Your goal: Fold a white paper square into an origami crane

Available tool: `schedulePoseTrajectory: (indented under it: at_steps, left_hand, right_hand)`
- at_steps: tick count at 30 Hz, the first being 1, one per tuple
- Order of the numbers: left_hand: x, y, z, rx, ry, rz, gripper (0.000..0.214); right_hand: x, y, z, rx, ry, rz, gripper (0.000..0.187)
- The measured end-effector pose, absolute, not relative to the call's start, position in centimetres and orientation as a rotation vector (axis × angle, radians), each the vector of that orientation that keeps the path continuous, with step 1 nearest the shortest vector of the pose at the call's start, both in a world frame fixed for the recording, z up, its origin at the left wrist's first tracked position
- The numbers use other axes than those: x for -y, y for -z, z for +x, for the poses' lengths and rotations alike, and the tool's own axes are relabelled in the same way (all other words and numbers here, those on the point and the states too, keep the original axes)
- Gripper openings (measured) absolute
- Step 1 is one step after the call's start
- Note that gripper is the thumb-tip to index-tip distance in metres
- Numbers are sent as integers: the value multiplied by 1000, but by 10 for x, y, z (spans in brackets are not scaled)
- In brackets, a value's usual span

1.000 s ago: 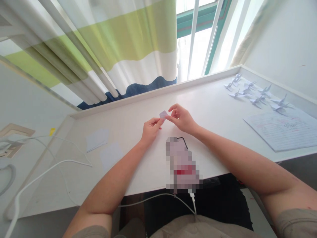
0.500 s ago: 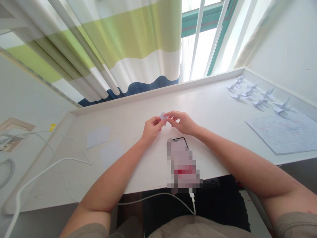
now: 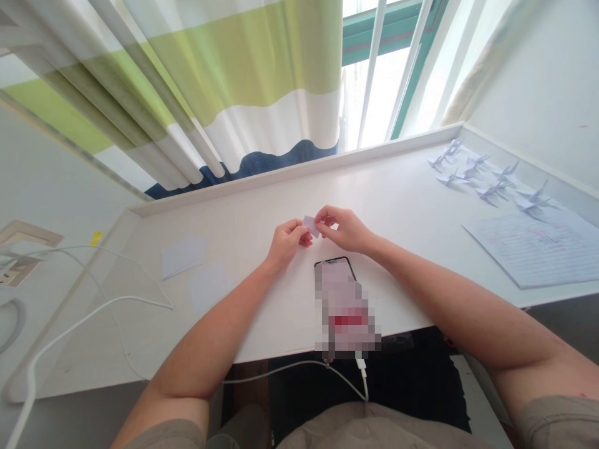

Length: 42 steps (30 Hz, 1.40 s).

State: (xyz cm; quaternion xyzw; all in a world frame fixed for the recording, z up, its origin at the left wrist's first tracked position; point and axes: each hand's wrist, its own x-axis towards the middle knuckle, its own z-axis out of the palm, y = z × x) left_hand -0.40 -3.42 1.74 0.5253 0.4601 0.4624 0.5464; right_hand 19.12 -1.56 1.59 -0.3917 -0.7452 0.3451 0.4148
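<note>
A small folded piece of white paper (image 3: 311,225) is held up between my two hands over the middle of the white desk (image 3: 253,224). My left hand (image 3: 287,242) pinches its left edge between thumb and fingers. On the other side, the thumb and forefinger of my right hand (image 3: 344,227) close on its right edge. The fine folds of the paper are too small to make out. Just below my hands lies a phone (image 3: 345,299), its screen blurred out, with a white charging plug in its lower end.
Several folded paper cranes (image 3: 496,181) stand at the back right, behind written sheets of paper (image 3: 538,249). Plain white paper squares (image 3: 182,257) lie on the left. A white cable (image 3: 93,323) loops over the desk's left side. Striped curtains (image 3: 243,75) hang behind the raised back edge.
The paper has turned and shows a broader flat face between my hands. My right fingers have closed on its right edge. The view has shifted slightly.
</note>
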Motion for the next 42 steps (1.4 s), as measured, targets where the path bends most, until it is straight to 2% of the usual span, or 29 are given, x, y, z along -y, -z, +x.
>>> schedulePoseTrajectory:
  at_steps: [2, 8, 13, 19, 28, 32, 37, 42]
  left_hand:
    - [34, -17, -4, -1097, -1096, 1248, 11]
    - [34, -15, -3, -1104, -1104, 1301, 18]
    - [32, -11, -4, -1036, -1025, 1329, 11]
    - [32, -7, -3, -1037, -1058, 1328, 19]
    - [34, -7, -3, -1031, -1064, 1402, 7]
    - [34, -7, -3, -1047, -1091, 1388, 10]
    - [34, -8, -3, -1036, -1074, 1345, 26]
    - [34, -8, -3, -1045, -1117, 1363, 21]
  right_hand:
    - [15, -15, 191, 1865, -884, -978, 7]
    - [16, -12, 190, 1890, -867, -954, 11]
    - [14, -8, 192, 1878, -838, -960, 26]
    - [11, -5, 193, 1899, -819, -920, 30]
    - [16, -13, 190, 1805, -927, -943, 12]
    - [17, -16, 187, 1682, -1061, -966, 13]
    - [18, -18, 186, 1587, -1227, -944, 19]
    - [16, -17, 188, 1572, -1298, -891, 19]
